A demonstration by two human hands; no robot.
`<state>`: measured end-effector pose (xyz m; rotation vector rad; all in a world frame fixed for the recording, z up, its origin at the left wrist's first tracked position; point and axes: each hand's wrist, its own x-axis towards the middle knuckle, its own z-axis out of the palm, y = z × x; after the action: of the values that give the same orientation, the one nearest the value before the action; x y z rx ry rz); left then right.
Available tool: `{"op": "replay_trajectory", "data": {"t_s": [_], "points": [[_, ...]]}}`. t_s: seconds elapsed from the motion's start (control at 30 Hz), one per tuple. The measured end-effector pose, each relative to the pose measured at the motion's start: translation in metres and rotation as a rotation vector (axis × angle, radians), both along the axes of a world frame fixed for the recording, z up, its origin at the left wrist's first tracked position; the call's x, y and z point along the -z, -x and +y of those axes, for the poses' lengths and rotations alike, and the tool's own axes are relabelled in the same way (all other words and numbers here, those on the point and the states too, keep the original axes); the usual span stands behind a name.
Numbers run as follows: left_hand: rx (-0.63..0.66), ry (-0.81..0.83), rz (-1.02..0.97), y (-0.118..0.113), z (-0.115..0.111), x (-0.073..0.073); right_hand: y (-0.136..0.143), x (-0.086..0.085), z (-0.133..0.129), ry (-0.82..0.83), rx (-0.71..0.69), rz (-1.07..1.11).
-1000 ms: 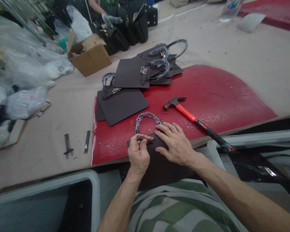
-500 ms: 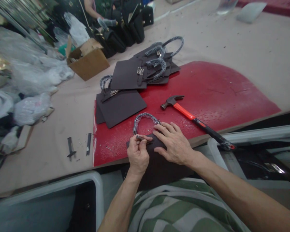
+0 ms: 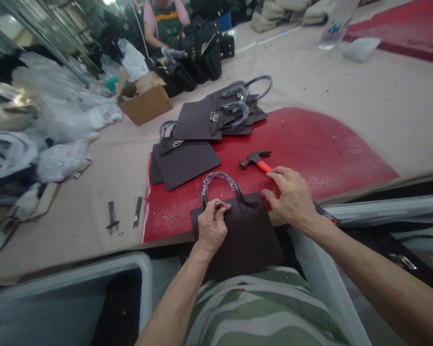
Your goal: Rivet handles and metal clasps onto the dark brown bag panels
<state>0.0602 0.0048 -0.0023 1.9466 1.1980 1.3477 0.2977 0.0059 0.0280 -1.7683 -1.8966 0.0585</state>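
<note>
A dark brown bag panel (image 3: 248,235) with a plastic-wrapped handle (image 3: 220,176) lies at the front edge of the red mat (image 3: 303,139). Closed around a small metal punch (image 3: 218,204), my left hand (image 3: 212,226) rests on the panel near the handle's left end. My right hand (image 3: 292,197) is over the handle of the hammer (image 3: 262,164), fingers apart, thumb spread to the left. The hammer lies on the mat with its head to the left; my hand and forearm hide most of its black grip.
More brown panels (image 3: 187,163) with wrapped handles lie behind. Two dark tools (image 3: 137,212) are left of the mat. A cardboard box (image 3: 146,105), black bags (image 3: 182,74) and a person (image 3: 166,24) are at the back. A grey bin (image 3: 146,283) stands front left.
My right hand has left the panel and moved right to the hammer's handle. My left hand still holds the punch on the panel. The view has tilted up slightly.
</note>
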Motion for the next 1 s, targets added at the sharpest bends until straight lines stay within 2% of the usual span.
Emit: {"op": "replay_trajectory", "data": {"t_s": [0.07,0.1,0.17,0.37,0.53,0.63,0.7,0.77,0.83,0.9,1.0], "points": [[0.009,-0.018,-0.003,0.000,-0.001,0.001,-0.017,-0.010,0.004,0.210,0.096,-0.170],[0.014,-0.031,0.003,0.000,-0.001,0.001,-0.023,-0.015,0.007,0.314,0.122,-0.184],[0.020,-0.059,0.024,0.000,-0.001,0.002,-0.031,-0.022,0.014,0.480,0.158,-0.076],[0.025,-0.064,0.033,-0.003,-0.001,0.001,-0.037,-0.037,0.038,0.763,0.222,0.300],[0.032,-0.032,0.002,-0.004,0.000,0.002,-0.027,-0.057,0.024,0.982,0.132,0.569],[0.024,-0.027,0.000,-0.003,0.000,0.004,-0.014,-0.077,0.002,0.891,0.107,0.690],[0.022,-0.022,0.009,-0.003,-0.001,0.005,-0.004,-0.092,-0.015,0.653,0.058,0.691],[0.021,-0.020,0.007,-0.003,-0.001,0.006,0.003,-0.104,-0.031,0.321,-0.004,0.535],[0.018,-0.023,-0.002,-0.003,0.000,0.008,0.007,-0.110,-0.042,0.062,-0.102,0.267],[0.015,-0.034,0.005,-0.003,0.000,0.009,0.010,-0.113,-0.048,-0.013,-0.240,0.002],[0.017,-0.043,0.020,-0.003,0.000,0.010,0.012,-0.120,-0.051,0.072,-0.374,-0.238]]}}
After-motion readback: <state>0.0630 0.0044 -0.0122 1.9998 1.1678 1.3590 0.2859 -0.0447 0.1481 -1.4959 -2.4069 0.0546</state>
